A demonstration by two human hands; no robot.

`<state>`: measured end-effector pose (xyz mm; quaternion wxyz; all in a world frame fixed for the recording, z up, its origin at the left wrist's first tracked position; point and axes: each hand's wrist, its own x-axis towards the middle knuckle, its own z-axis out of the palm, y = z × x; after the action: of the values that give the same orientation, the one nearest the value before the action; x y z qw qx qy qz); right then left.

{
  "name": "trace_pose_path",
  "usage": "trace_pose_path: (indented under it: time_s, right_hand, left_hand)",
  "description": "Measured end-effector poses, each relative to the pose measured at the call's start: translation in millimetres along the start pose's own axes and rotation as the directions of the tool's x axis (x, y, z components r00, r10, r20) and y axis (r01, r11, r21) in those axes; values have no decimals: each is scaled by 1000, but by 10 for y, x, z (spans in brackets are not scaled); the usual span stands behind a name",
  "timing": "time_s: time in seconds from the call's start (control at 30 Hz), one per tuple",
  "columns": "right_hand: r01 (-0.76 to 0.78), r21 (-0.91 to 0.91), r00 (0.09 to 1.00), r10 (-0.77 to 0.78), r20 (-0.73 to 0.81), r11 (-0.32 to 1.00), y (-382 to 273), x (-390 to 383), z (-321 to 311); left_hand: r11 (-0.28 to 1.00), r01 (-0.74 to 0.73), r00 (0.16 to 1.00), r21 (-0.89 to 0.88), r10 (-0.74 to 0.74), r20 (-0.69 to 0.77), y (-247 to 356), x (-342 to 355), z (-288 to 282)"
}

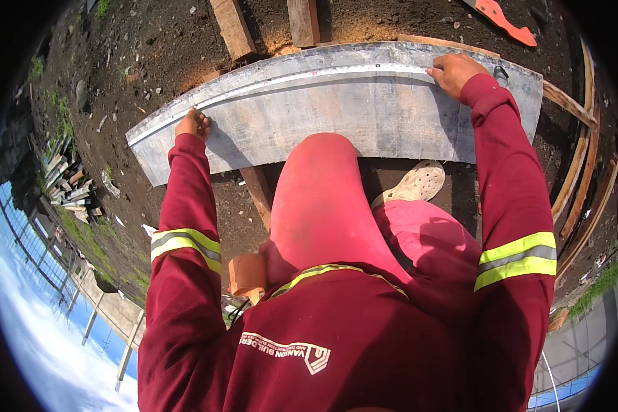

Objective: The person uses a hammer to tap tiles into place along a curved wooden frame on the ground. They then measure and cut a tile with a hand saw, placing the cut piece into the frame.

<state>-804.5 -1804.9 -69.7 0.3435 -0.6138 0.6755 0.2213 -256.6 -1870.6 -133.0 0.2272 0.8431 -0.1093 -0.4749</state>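
— Where does the work stand?

— The person kneels over a long grey board point(336, 117) that lies flat across timber bearers point(233, 27) on dark soil. One knee point(319, 178) presses on the board's near edge. A long pale straightedge point(309, 74) lies along the far side of the board, running almost from end to end.

— And the hands?

— The left hand point(193, 125) rests near the board's left end, fingers curled loosely against the surface — pressing down rather than gripping anything, as far as can be seen. The right hand point(453, 72) sits at the right end, laid over the straightedge and pinning it to the board. Whether it also holds a pencil or other small tool cannot be told; something dark shows just beside it, too small to make out.

— So what is done?

— Judging from the layout, the board is set on its supports and the straightedge is laid in place. The board looks whole; no cut and no clear drawn line shows on it.

— Anything else nearby?

— An orange-handled saw point(505, 19) lies on the soil beyond the board's right end, well apart from both hands. More wooden strips point(584, 165) lie to the right.
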Motion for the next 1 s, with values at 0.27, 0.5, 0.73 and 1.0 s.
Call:
trace_pose_path:
  time_s: [0.27, 0.5, 0.73, 1.0]
  right_hand:
    - [-150, -54, 989, 150, -14, 987, -18, 24, -18]
    - [-265, -41, 964, 265, -7, 963, -114, 62, -42]
    - [-276, -24, 960, 277, 38, 961, -120, 68, -63]
    - [-307, 2, 950, 307, 50, 952, -132, 96, -84]
  left_hand:
    - [367, -857, 482, 363, 820, 310, -4, -908, 1216]
    - [-17, -901, 359, 434, 536, 764, 6, -1806, 2786]
    - [-13, -833, 539, 553, 209, 816, 33, -2019, 3178]
    - [-48, -786, 603, 617, 167, 780, -23, -2170, 3352]
